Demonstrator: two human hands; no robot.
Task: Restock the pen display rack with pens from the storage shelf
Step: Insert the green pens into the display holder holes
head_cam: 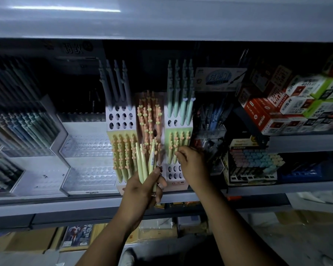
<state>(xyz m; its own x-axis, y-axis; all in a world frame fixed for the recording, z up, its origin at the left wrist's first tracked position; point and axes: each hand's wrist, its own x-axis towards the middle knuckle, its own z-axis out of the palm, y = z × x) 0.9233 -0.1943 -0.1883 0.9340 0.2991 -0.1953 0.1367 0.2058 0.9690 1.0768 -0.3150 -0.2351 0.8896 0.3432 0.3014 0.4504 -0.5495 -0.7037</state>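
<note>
A stepped pen display rack point(121, 120) with round holes stands on the middle shelf, holding grey, peach, mint and light green pens. My left hand point(142, 187) grips a bundle of light green pens point(144, 162) in front of the rack's lower middle. My right hand point(192, 164) reaches to the rack's lower right tier, its fingertips pinching a light green pen point(174, 152) that stands in a hole there. Several empty holes point(174, 172) show just below that hand.
A clear empty holed tray point(87, 150) sits left of the rack, with packed pen trays point(17, 123) further left. Boxed stationery point(288, 104) and a pastel eraser display point(256, 162) fill the right. The grey shelf edge point(65, 204) runs across; cartons lie below.
</note>
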